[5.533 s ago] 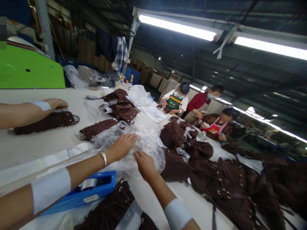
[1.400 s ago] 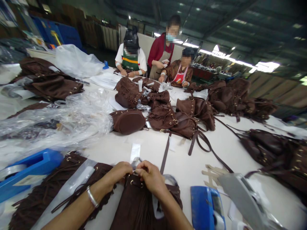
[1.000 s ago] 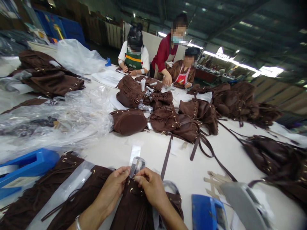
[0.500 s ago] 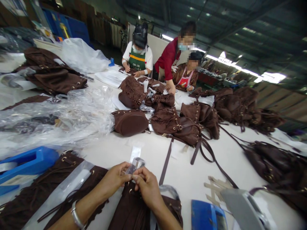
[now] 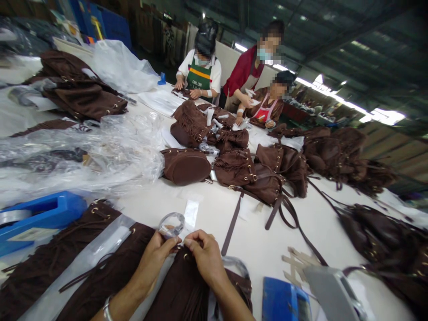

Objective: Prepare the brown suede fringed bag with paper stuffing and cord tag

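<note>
At the top edge of a dark brown fringed bag [image 5: 177, 285], my two hands are close together. My left hand [image 5: 155, 254] is closed with thumb and finger on a loop wrapped in clear plastic [image 5: 172, 223], which stands up above the fingers. My right hand [image 5: 203, 254] pinches at the bag's top edge, beside a gold eyelet; what lies between its fingertips is too small to make out. Another brown fringed bag [image 5: 112, 276] lies to the left of my left forearm, with a clear plastic strip across it. A white slip [image 5: 191, 213] lies beyond my hands.
A blue tape dispenser [image 5: 63, 207] stands at left, and another blue item [image 5: 284, 301] at lower right beside a grey device [image 5: 329, 290]. Clear plastic bags [image 5: 127, 151] and brown bags [image 5: 187, 167] fill the table's middle. Three co-workers are at the far side.
The plastic-wrapped loop has swung left and opened out, now in my left hand alone. My hands have parted slightly. The standing co-worker has drawn a hand back from the bags. The view has shifted slightly.
</note>
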Demonstrator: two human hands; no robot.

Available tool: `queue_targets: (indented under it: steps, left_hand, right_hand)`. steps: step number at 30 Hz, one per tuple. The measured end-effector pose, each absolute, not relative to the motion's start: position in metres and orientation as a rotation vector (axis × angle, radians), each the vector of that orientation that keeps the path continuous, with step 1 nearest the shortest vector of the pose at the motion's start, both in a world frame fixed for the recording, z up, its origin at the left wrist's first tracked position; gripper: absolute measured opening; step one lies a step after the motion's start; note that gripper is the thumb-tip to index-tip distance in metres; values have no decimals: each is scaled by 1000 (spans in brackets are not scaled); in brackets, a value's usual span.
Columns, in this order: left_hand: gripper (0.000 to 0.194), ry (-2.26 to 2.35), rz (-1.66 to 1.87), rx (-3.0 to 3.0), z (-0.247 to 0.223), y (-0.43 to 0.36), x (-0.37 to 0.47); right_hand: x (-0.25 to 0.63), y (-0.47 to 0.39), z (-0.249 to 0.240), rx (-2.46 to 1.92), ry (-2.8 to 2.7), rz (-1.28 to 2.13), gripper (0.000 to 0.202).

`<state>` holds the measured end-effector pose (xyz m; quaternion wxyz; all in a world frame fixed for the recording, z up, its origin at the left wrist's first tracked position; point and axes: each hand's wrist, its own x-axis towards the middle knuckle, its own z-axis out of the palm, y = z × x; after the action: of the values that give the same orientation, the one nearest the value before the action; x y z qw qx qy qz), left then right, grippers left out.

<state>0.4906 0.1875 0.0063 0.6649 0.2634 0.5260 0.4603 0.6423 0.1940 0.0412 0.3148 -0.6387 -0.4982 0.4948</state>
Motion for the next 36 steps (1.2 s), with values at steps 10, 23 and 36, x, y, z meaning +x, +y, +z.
queue_targets:
  steps: [10, 23, 36]
  left_hand:
    - [52, 1290, 982, 635, 7, 190, 487]
    - [61, 1287, 994, 512, 9, 191, 495]
    - [54, 1236, 1034, 515, 11, 195, 502]
  right_hand:
    - [629, 201, 47, -1819, -1501, 1125, 13]
    - [634, 191, 41, -1711, -1700, 1074, 14]
    - [630, 179, 39, -1619, -1741, 1049, 24]
